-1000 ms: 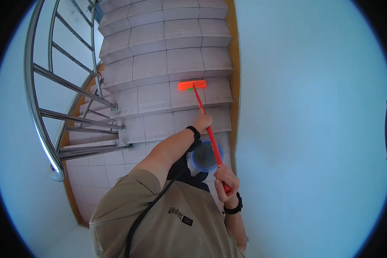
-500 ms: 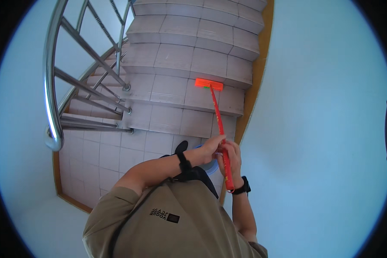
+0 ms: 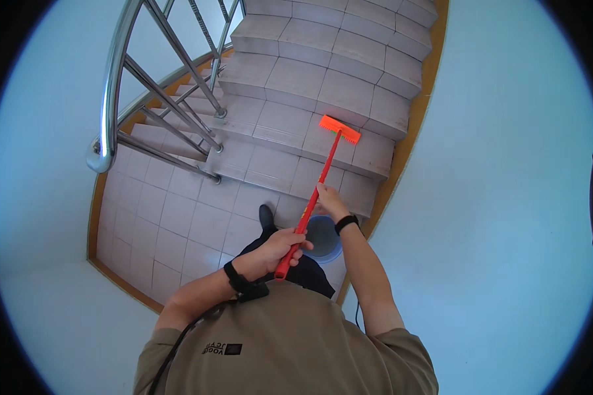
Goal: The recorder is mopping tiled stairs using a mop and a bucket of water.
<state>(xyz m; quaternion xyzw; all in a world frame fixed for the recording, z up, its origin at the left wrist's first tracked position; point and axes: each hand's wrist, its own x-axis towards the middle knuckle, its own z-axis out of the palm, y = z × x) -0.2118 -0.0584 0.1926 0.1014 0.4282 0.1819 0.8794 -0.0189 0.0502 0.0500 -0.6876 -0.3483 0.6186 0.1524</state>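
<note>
A long-handled scrub brush [image 3: 328,163] with a red pole and an orange head [image 3: 340,129] is in both my hands. Its head rests on a tread of the tiled stairs [image 3: 280,122], near the right wall. Close to the pole's lower end, my left hand [image 3: 280,249] is wrapped round it. Farther up, my right hand [image 3: 331,201] grips the same pole. The pole slants from lower left to upper right. Below my right hand stands a blue bucket [image 3: 339,253] with greyish liquid in it, partly covered by my leg and arm.
A metal railing [image 3: 115,92] runs along the left of the stairs, with another flight going down beyond it. On the right, a pale blue wall [image 3: 501,171] with a brown skirting strip [image 3: 402,158] borders the steps. My dark shoe [image 3: 266,216] is on the landing floor.
My right hand has moved up the pole, and my left hand now holds lower down. The pole's lower end has swung left. The view has shifted, showing more of the bucket.
</note>
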